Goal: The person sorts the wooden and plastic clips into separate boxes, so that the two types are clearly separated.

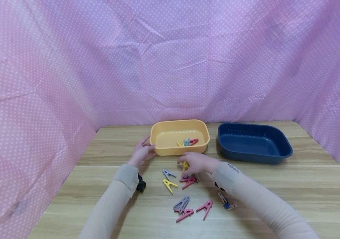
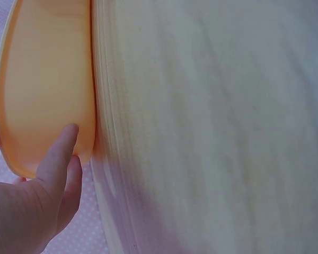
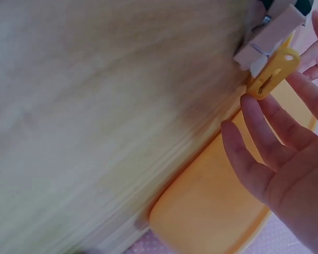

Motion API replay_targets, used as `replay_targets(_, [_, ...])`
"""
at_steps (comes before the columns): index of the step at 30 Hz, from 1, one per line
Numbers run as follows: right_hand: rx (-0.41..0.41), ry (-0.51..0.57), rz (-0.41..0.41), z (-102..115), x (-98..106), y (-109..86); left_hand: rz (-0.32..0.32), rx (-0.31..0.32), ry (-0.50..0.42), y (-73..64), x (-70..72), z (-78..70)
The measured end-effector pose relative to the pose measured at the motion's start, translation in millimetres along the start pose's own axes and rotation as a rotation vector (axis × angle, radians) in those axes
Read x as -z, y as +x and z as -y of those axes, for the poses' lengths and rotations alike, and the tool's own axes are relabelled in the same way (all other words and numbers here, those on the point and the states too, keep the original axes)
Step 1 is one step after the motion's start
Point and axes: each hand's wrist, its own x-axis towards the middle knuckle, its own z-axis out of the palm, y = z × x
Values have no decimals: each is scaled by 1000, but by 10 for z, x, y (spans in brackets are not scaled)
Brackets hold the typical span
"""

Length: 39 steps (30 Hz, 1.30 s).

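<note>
At the left end of the yellow plastic basin [image 1: 179,151], my left hand [image 1: 141,152] rests with its fingers spread and fairly straight. In the left wrist view, its fingers [image 2: 55,164] lie against the basin's outer wall. Just before the basin's front wall, my right hand [image 1: 199,162] has its fingers curved round a yellow plastic clothespin [image 3: 273,74]; the thumb stands apart above it in the right wrist view. Beneath that hand lie a red clothespin [image 1: 188,181] and others partly hidden. To its left are a grey clothespin [image 1: 168,174] and another yellow clothespin [image 1: 169,186].
Inside the yellow basin lie several clothespins, one of them blue [image 1: 186,142]. A dark blue basin [image 1: 252,154] stands at the right. Nearer the front are grey [image 1: 182,203] and pink clothespins [image 1: 206,208], with wooden ones [image 1: 223,198] by the right forearm. Pink dotted cloth hangs behind.
</note>
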Motion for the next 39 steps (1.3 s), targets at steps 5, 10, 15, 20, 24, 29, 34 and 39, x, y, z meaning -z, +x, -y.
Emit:
replay_targets(5, [-17,21,6,-25,-32,24,3,-5,-1,-22,-1,5])
replay_targets(10, [-7,17,0,-33,-56,56,-3,-7,2,-25,-10,8])
replay_targets(15, [-5,12,-7,-24,-80,80,-5,-5,0,-18,-11,13])
replay_targets(20, [-8,11,-24,-5,-91,86,-1,-4,-3,-3,-10,14])
replay_targets(24, [0,3,-30,14,-88,97,-2,0,-5,2,-10,12])
replay_targets(29, [8,12,-40,11,-97,111,4,1,-16,-3,-13,6])
replay_targets(34, [33,31,-73,7,-85,101,-2,4,-4,-1,-12,2])
replay_targets(39, [63,47,-92,13,-65,90,0,2,3,9,-3,4])
